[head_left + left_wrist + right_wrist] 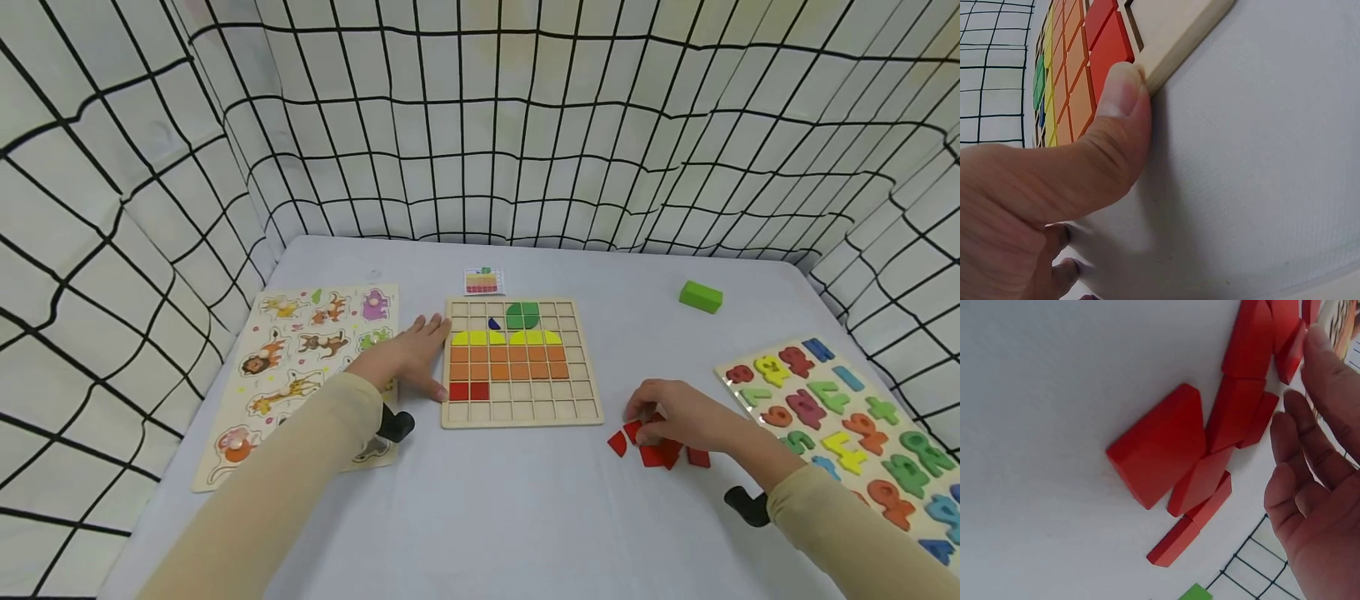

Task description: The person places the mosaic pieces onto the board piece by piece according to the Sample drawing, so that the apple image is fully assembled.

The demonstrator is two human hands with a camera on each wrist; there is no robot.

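Observation:
A wooden grid board (525, 412) lies mid-table, with orange tiles (507, 362), yellow pieces (535, 337), a green round shape (522, 316), a small blue piece (493, 323) and two red squares (468, 391) in it. My left hand (405, 354) rests along the board's left edge. In the left wrist view, its thumb (1121, 94) presses the rim beside a red square. My right hand (678, 412) hovers low over loose red pieces (1163, 444), some square, some with a curved side. In the right wrist view its fingers (1297, 425) are bent, and no piece shows between them and the thumb.
A small picture card (483, 281) lies behind the board. An animal puzzle (258, 400) is at left, partly under my left forearm. At right is a number puzzle (832, 417); a green block (701, 297) lies farther back. Black netting over white walls (480, 150) surrounds the table.

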